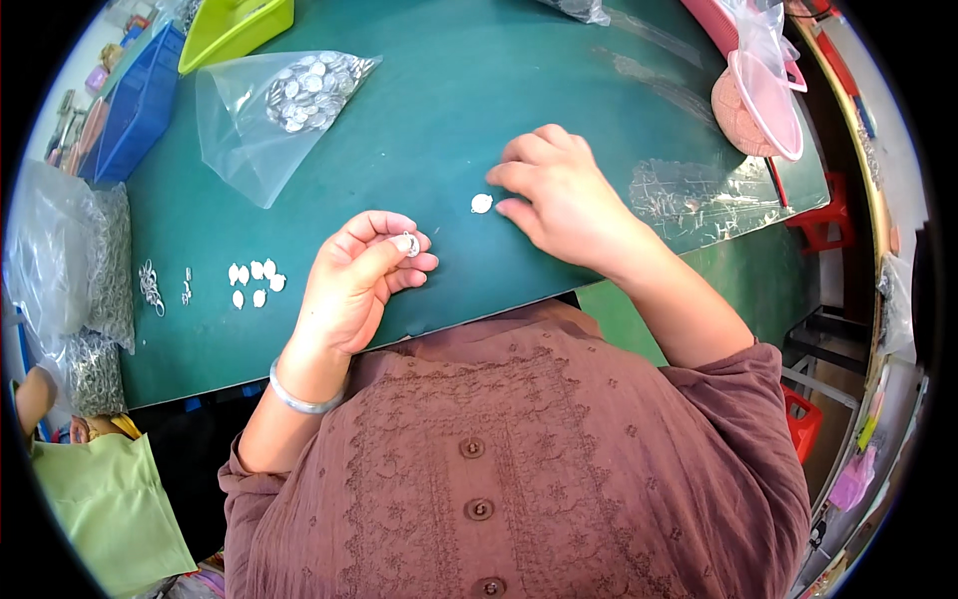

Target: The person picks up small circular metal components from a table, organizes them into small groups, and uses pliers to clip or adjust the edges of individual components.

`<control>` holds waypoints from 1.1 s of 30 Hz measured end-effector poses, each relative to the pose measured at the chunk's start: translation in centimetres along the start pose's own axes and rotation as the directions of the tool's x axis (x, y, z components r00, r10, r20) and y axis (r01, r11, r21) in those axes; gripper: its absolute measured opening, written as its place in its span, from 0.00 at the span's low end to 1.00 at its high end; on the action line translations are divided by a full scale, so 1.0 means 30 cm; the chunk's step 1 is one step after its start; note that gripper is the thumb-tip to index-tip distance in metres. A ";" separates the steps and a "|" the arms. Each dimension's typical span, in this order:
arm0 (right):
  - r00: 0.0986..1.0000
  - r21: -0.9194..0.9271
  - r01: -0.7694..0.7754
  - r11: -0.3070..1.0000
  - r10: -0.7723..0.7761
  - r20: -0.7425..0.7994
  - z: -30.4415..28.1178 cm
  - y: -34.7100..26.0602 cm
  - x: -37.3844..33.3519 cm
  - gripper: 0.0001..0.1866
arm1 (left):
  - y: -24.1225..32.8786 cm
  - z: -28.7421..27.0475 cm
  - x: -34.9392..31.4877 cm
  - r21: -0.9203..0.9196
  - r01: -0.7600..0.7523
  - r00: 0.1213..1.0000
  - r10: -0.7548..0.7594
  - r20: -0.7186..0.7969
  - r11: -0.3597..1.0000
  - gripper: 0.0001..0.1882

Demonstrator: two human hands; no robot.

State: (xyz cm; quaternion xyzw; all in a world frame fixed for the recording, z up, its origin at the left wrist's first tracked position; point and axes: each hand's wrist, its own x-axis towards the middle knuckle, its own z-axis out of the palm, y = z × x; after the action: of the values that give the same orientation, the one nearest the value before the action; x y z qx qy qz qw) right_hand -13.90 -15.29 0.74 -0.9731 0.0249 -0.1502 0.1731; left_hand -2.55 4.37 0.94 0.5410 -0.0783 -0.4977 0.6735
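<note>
Between the thumb and fingers of my left hand point(364, 262) is a small round silver charm point(407, 243) with a loop, partly covered by the thumb. My right hand point(559, 195) hovers over the green table with thumb and fingers apart. Just beside its fingertips lies another round, pale silver charm point(481, 204). A loose group of similar charms point(257, 270) rests to the left of my left hand. Further left are a small metal piece point(187, 287) and a little heap of metal links point(151, 288).
A clear bag point(261, 140) of silver discs lies at the back left, near a lime tray point(235, 30) and a blue bin point(135, 100). Bags of metal chain point(108, 270) line the left edge. Pink baskets point(763, 105) stand back right. Someone's arm point(36, 395) shows at far left.
</note>
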 end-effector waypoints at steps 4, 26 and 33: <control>0.999 0.016 -0.004 1.000 0.003 0.050 0.028 -0.007 0.029 0.06 | 0.003 -0.005 -0.012 -0.020 0.026 1.000 -0.026 0.003 0.999 0.05; 0.984 0.311 0.170 0.935 -0.177 -0.005 -0.020 0.011 -0.076 0.08 | -0.014 -0.038 -0.057 -0.053 0.051 0.999 -0.051 0.005 0.997 0.03; 0.996 0.305 -0.022 0.952 0.046 -0.070 -0.021 0.014 -0.117 0.06 | -0.023 -0.019 -0.051 -0.087 0.051 0.998 -0.049 0.029 0.995 0.03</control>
State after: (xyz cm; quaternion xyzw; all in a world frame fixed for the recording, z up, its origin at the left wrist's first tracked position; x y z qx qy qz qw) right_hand -17.45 -15.54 0.17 -0.9277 0.0249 -0.1864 0.3224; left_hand -3.34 5.97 0.81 0.5059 -0.0516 -0.5244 0.6829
